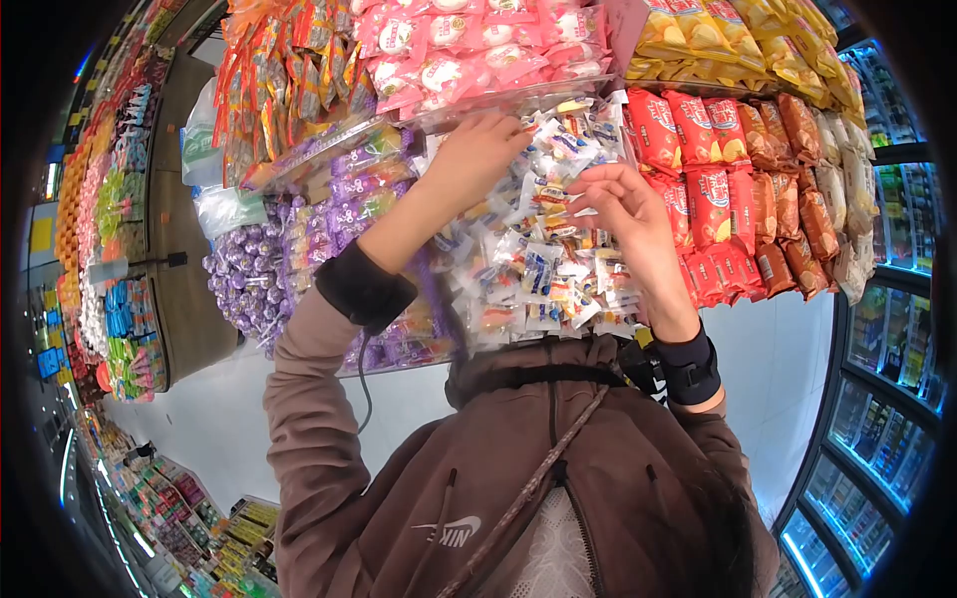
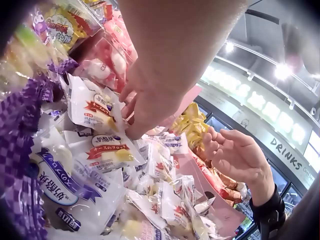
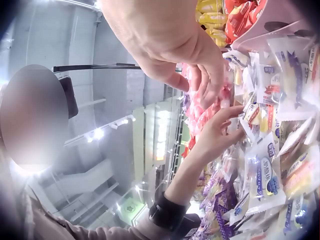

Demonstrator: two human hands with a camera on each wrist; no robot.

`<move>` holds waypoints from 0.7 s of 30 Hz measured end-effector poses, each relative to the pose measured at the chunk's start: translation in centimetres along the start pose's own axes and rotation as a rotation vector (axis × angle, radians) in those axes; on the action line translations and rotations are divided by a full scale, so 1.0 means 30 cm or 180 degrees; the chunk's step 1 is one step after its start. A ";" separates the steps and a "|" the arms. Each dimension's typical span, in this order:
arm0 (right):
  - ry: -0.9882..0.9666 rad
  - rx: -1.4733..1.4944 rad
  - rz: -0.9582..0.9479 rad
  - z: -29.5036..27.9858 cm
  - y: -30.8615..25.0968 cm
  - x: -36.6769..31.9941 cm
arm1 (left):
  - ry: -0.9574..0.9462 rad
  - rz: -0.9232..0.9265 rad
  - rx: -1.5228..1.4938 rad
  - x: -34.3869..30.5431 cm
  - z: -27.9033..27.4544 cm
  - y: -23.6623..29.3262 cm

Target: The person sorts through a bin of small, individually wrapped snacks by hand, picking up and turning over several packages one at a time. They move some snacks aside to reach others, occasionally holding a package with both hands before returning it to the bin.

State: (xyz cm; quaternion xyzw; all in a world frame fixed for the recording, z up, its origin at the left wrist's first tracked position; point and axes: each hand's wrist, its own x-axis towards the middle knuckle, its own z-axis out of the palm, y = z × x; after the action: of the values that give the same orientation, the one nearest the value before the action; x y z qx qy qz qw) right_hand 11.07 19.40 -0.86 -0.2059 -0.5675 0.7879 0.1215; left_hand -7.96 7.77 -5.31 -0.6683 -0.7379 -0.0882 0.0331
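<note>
Small white packets (image 1: 543, 269) with blue, red and yellow print fill a bin in front of the person. The left hand (image 1: 478, 149) reaches over the bin's far left part; in the left wrist view its fingertips touch white packets (image 2: 102, 107), and the left hand (image 3: 215, 135) has its fingers bent at a packet in the right wrist view. Whether it grips one cannot be told. The right hand (image 1: 623, 204) is over the bin's right side, fingers loosely bent and apart from the thumb, with nothing seen in it. In the left wrist view the right hand (image 2: 237, 155) hangs above the packets.
Pink packets (image 1: 478, 50) lie beyond the bin, red packets (image 1: 713, 199) to its right, purple-wrapped sweets (image 1: 244, 269) to its left. Yellow packets (image 1: 698, 35) are at the upper right. Glass-door coolers (image 1: 897, 339) stand at the far right.
</note>
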 end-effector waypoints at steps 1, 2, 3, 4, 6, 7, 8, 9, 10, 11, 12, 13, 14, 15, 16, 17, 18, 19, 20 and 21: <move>-0.0004 -0.0005 0.0002 -0.001 0.002 0.001 | 0.0011 -0.0043 0.0014 0.001 -0.003 0.003; -0.0008 -0.0008 0.0006 -0.002 0.004 0.002 | 0.0019 -0.0086 0.0029 -0.002 -0.006 0.006; -0.0031 -0.0066 0.0025 -0.003 0.005 0.003 | 0.0029 -0.0133 0.0045 -0.006 -0.011 0.009; -0.0055 -0.0127 0.0043 -0.003 0.004 0.005 | 0.0076 -0.0212 -0.0033 -0.009 -0.019 0.011; -0.0068 -0.0199 0.0075 0.000 0.003 0.007 | 0.0166 -0.0368 -0.0188 -0.014 -0.041 0.012; -0.0057 -0.0215 0.0090 0.004 0.002 0.009 | 0.0297 -0.0410 -0.0266 -0.017 -0.056 0.013; -0.0047 -0.0231 0.0105 0.006 0.003 0.010 | 0.0428 -0.0454 -0.0345 -0.019 -0.071 0.013; -0.0052 -0.0241 0.0098 0.006 0.005 0.013 | 0.0560 -0.0499 -0.0424 -0.022 -0.082 0.017; -0.0059 -0.0254 0.0091 0.006 0.009 0.016 | 0.0720 -0.0665 -0.0902 -0.026 -0.086 0.023; -0.0068 -0.0266 0.0085 0.006 0.011 0.018 | 0.0880 -0.0830 -0.1380 -0.030 -0.089 0.031; -0.0066 -0.0255 0.0090 0.009 0.009 0.018 | 0.1039 -0.0993 -0.1858 -0.035 -0.093 0.041; -0.0061 -0.0243 0.0095 0.012 0.005 0.018 | 0.1048 -0.1249 -0.2542 -0.041 -0.098 0.057; -0.0051 -0.0231 0.0102 0.016 0.004 0.016 | 0.1043 -0.1500 -0.3231 -0.051 -0.104 0.080; -0.0067 -0.0132 0.0096 0.017 0.012 0.017 | 0.1024 -0.1752 -0.3922 -0.062 -0.112 0.105; -0.0085 -0.0031 0.0087 0.018 0.025 0.023 | 0.0971 -0.1925 -0.4394 -0.074 -0.133 0.131; -0.0105 0.0073 0.0079 0.021 0.034 0.025 | 0.0910 -0.2101 -0.4864 -0.087 -0.162 0.159; -0.0168 0.0069 0.0135 0.027 0.037 0.024 | 0.0849 -0.2279 -0.5333 -0.100 -0.178 0.181; -0.0232 0.0065 0.0194 0.032 0.041 0.022 | 0.0870 -0.2331 -0.5463 -0.112 -0.180 0.194; -0.0299 0.0060 0.0252 0.038 0.044 0.020 | 0.0893 -0.2385 -0.5592 -0.122 -0.182 0.204; -0.0363 0.0088 0.0275 0.042 0.045 0.018 | 0.0920 -0.2440 -0.5722 -0.133 -0.184 0.213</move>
State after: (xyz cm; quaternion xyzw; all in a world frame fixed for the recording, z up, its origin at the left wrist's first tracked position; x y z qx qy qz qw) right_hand 10.08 18.13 -1.88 -0.1833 -0.5531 0.8106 0.0577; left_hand -1.57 3.49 -0.01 -0.1433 -0.5517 -0.7015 -0.4278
